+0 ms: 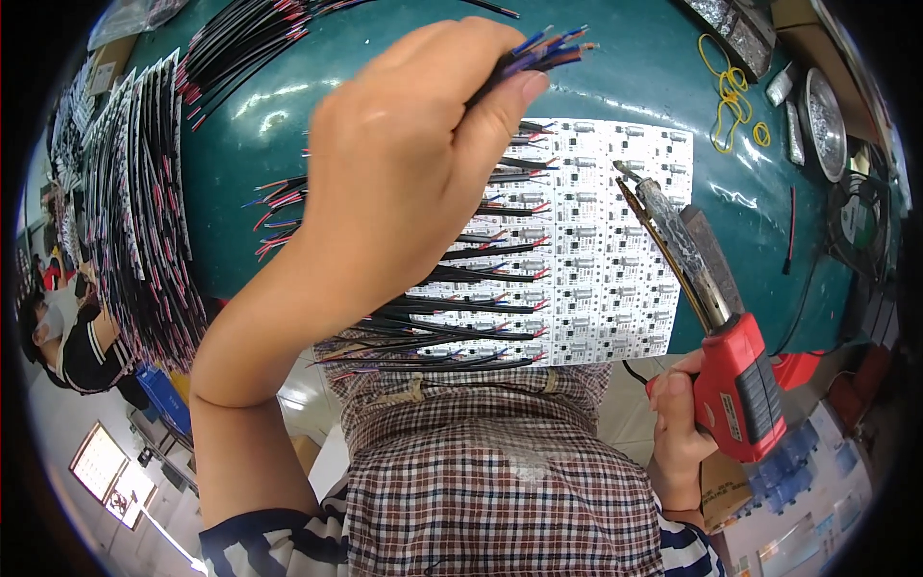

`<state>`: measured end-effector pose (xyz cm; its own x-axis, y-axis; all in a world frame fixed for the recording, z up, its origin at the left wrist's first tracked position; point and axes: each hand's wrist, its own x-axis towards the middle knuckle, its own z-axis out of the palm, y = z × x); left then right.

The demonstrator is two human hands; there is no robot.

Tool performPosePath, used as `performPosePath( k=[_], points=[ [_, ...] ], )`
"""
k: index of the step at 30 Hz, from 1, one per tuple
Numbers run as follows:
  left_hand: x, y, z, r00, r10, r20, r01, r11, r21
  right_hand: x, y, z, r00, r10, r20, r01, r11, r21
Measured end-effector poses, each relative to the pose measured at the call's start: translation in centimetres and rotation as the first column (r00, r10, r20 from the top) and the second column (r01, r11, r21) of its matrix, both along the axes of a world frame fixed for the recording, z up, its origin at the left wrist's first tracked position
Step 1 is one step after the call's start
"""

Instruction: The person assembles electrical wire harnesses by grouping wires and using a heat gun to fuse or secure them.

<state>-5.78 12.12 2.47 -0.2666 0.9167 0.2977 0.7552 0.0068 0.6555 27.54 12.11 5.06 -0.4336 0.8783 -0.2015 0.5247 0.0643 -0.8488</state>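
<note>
My left hand (pixel 409 130) is raised over the white circuit board panel (pixel 625 260), its fingers closed round a bundle of short black cables (pixel 553 53) with blue, red and brown ends. Below it, several rows of black cables (pixel 490 277) with red and blue wire ends lie across the panel's left and middle parts. My right hand (pixel 679 423) grips the red handle of a soldering gun (pixel 740 389) at the table's near edge. The gun's metal barrel points up and left, its tip over the panel's right side. My left hand and forearm hide part of the cable rows.
Finished-looking panels with many cables (pixel 139 212) stack at the left of the green table (pixel 240 163). More loose cables (pixel 245 43) lie at the far left. Yellow cord (pixel 733 96), a metal bowl (pixel 822 120) and a small fan (pixel 859 223) sit at the right.
</note>
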Motion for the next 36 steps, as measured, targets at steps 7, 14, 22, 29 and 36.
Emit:
performPosePath(
  k=[7, 14, 22, 29, 36],
  points=[
    [2.6, -1.8, -0.1, 0.979, 0.037, 0.201, 0.026, 0.953, -0.302, 1.0, -0.9, 0.1, 0.978, 0.097, 0.187, -0.106, 0.994, 0.041],
    [3.4, -2.1, -2.3, 0.998, -0.040, 0.042, 0.050, 0.963, -0.263, 0.4, -0.9, 0.2, 0.966, 0.081, 0.247, -0.055, 0.992, -0.111],
    [3.4, -2.0, -2.5, 0.999, -0.015, 0.040, 0.025, 0.965, -0.263, -0.2, -0.4, -0.2, 0.959, 0.142, 0.245, -0.130, 0.989, -0.065],
    [3.4, -2.1, -2.6, 0.999, -0.020, 0.028, 0.027, 0.964, -0.266, -0.5, -0.2, -0.2, 0.954, 0.147, 0.261, -0.117, 0.985, -0.129],
    [3.4, -1.9, -2.4, 0.999, -0.024, 0.025, 0.029, 0.969, -0.247, -0.6, -0.2, -0.1, 0.969, 0.112, 0.219, -0.080, 0.986, -0.149]
  ],
)
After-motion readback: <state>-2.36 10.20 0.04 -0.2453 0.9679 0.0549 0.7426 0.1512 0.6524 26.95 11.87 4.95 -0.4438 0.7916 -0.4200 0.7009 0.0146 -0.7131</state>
